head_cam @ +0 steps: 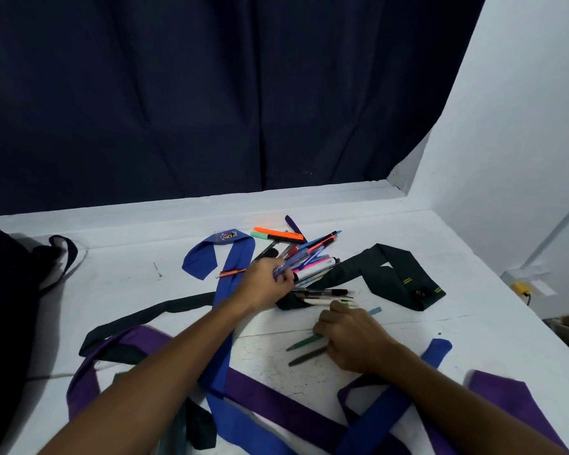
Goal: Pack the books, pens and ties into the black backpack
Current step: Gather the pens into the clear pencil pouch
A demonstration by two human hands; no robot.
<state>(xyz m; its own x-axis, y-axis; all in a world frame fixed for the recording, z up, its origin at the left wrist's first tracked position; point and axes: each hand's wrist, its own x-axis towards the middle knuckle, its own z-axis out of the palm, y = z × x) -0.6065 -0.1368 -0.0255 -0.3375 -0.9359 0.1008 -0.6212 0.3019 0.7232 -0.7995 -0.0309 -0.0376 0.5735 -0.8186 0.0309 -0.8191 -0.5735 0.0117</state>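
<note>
Both forearms are reaching forward. The left hand [266, 287] is curling its fingers tight, and the right hand [352, 336] is cupping downward, knuckles up.

A bare indoor corner, perhaps a makeshift recording space rather than a lived-in room — a broad white painted table [309, 205] meets a plain pale blue-white wall [523, 126], and a dark navy cloth curtain [211, 93] hangs across the back. Low at the right edge sits a white wall fitting with something yellow [528, 285] — too blurred to identify.

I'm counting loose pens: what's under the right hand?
Under the right hand, two dark pens and a light blue pen tip stick out; anything beneath the palm is hidden.
</note>
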